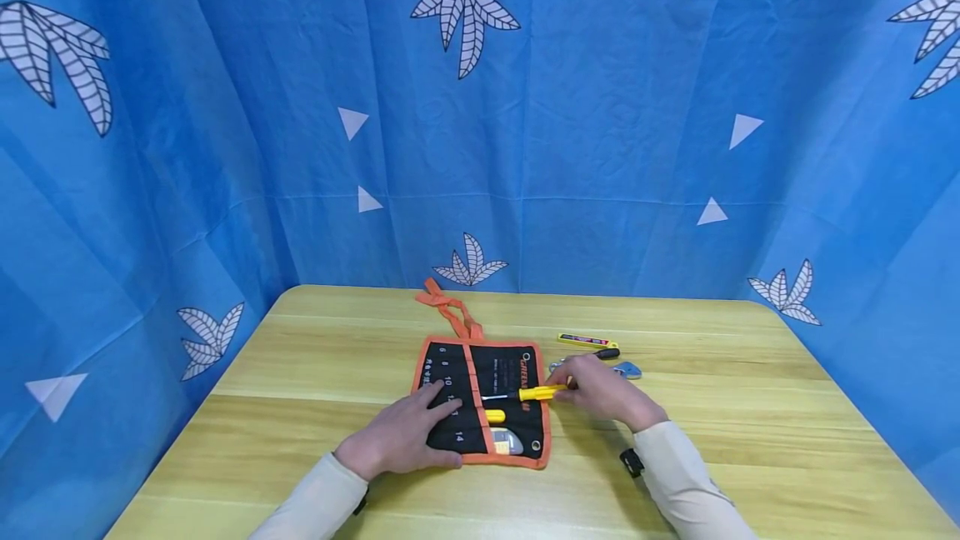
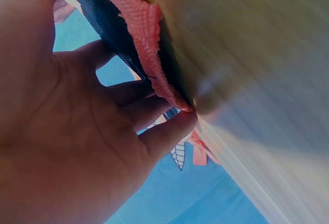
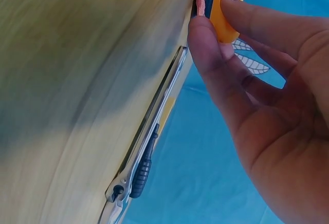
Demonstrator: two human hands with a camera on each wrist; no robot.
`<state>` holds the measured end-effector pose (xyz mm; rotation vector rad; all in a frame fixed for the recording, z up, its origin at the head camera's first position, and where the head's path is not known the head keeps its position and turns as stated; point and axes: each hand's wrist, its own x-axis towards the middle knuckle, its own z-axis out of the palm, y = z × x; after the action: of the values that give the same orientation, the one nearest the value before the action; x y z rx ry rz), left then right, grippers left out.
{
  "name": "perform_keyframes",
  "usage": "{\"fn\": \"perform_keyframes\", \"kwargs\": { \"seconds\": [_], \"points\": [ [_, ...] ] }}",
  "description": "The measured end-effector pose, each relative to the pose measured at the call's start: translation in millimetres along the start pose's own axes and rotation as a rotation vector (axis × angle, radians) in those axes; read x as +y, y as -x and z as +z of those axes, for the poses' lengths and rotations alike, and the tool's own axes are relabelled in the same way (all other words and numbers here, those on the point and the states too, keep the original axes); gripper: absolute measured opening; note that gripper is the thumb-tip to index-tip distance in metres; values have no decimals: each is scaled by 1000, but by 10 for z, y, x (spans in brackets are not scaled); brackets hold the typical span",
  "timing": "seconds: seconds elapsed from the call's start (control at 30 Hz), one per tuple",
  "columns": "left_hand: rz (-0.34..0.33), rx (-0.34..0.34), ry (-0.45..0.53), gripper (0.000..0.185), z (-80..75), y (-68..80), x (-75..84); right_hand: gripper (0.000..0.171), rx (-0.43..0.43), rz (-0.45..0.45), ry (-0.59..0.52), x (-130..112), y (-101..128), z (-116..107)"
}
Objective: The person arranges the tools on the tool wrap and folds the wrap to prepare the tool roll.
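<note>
- Fingers of the right hand (image 1: 597,390) pinched the butt end of a yellow-handled screwdriver (image 1: 532,393), thumb on one side of the grip.
- Screwdriver lay over a black tool pouch (image 1: 510,361) with orange edging; long axis ran roughly side to side in the head view, shaft pointing left, handle right. Tip met the orange band (image 1: 476,382) across the pouch; whether it was inside the pocket could not be told.
- Relative to the right fingers: only the handle's end sat between them; most of the handle and the shaft extended leftward beyond.
- Left hand (image 1: 402,437) rested on the pouch, fingers spread and grasping no tool, well apart from the screwdriver.
- Just below the shaft, a second yellow handle (image 1: 495,416) and a grey-and-yellow tool (image 1: 507,442) protruded from the band.
- Right wrist view showed the thumb's contact on the handle, plus a metal tool (image 3: 146,131) and a ribbed black handle (image 3: 142,175) on the wooden table (image 3: 61,80); shaft out of sight there.
- Left wrist view showed the weave of the edging and the palm, both indistinct from the head camera.
</note>
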<state>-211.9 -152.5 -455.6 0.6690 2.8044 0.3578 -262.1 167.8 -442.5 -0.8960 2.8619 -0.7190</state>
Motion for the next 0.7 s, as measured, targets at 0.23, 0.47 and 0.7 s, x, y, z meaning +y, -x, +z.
{"fn": "perform_keyframes", "kwargs": {
  "seconds": [0.23, 0.47, 0.7],
  "points": [
    [-11, -7, -1, 85, 4, -4, 2, 15, -9, 16, -2, -59, -46, 30],
    [-9, -9, -6, 85, 8, -12, 0, 16, -44, -23, -20, -110, -98, 88],
    [3, -1, -11, 86, 8, -7, -3, 17, -44, -54, 11, -164, -147, 136]
  ]
}}
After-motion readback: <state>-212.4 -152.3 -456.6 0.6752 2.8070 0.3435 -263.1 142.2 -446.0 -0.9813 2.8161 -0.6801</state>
